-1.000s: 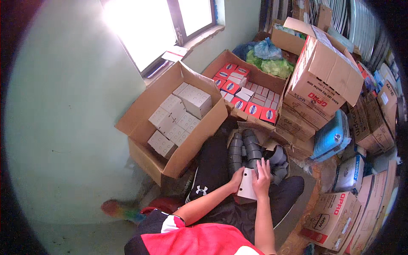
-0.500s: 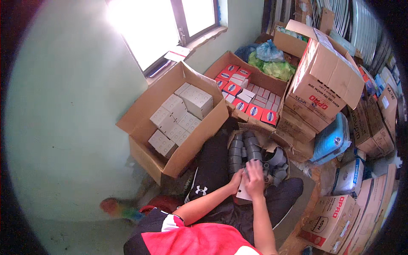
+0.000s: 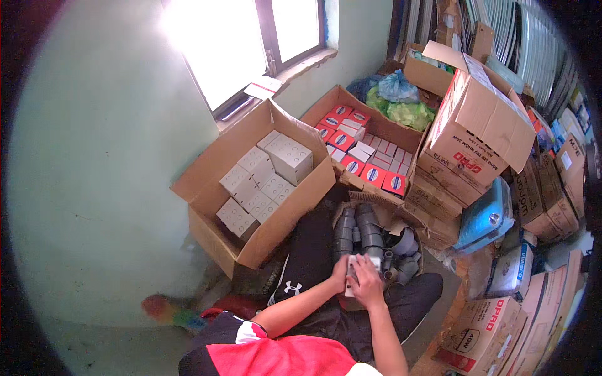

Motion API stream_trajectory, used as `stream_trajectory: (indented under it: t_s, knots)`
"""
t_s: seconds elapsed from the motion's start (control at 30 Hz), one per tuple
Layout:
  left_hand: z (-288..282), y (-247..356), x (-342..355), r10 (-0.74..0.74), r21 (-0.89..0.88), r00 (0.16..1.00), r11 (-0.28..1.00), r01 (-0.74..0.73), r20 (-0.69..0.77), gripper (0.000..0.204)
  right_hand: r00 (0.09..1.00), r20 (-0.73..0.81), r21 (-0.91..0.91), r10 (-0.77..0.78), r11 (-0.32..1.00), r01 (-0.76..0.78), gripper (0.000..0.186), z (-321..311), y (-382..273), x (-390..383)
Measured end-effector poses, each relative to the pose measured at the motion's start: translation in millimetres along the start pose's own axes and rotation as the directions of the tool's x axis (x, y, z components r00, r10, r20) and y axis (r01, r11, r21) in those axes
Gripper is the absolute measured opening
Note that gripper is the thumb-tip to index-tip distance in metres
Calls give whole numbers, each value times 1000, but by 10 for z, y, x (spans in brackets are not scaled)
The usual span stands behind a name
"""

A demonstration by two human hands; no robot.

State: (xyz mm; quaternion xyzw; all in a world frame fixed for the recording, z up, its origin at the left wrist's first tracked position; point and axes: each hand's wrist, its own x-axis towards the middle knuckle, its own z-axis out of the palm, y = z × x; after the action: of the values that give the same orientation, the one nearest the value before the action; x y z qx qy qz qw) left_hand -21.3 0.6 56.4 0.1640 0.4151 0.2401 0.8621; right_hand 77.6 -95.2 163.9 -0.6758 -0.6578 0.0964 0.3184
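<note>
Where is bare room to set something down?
A narrow grey floor strip looks bare between the black-clad right leg and tan edging beside brown cardboard cartons. Crowded: grey cylindrical fittings, packed just ahead of the held white rectangular box.

There are two hands [image 3: 365, 283], one held box [image 3: 349, 289], two rows of grey fittings [image 3: 369, 233], eight red boxes [image 3: 353, 165], one blue case [image 3: 484, 216], one light-blue bag [image 3: 399, 87], one window [image 3: 266, 37] with two panes [image 3: 295, 28]; the white boxes [image 3: 384, 149] overlap too much to count.
</note>
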Motion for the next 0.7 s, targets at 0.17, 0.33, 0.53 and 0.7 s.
stream_trajectory:
  t_s: [0.17, 0.33, 0.53, 0.7]
  knots:
    - [-100, 57, 170, -34, 17, 999, 999, 34, 17, 51, 985, -142, -60, 96, 993, -105, 61, -45, 77, 20]
    - [-9, -125, 67, -160, 131, 986, 978, 164, -36, 49, 986, -157, -81, 53, 995, -66, 60, 27, 19, 91]
    - [56, 236, 31, 25, -154, 997, 987, -37, -79, 53, 999, -35, 97, 18, 995, -14, 55, 81, 57, -56]
    - [215, 389, -142, -136, -60, 986, 988, 142, 94, 55, 639, -301, 631, 707, 651, -423, 39, 84, 687, -41]
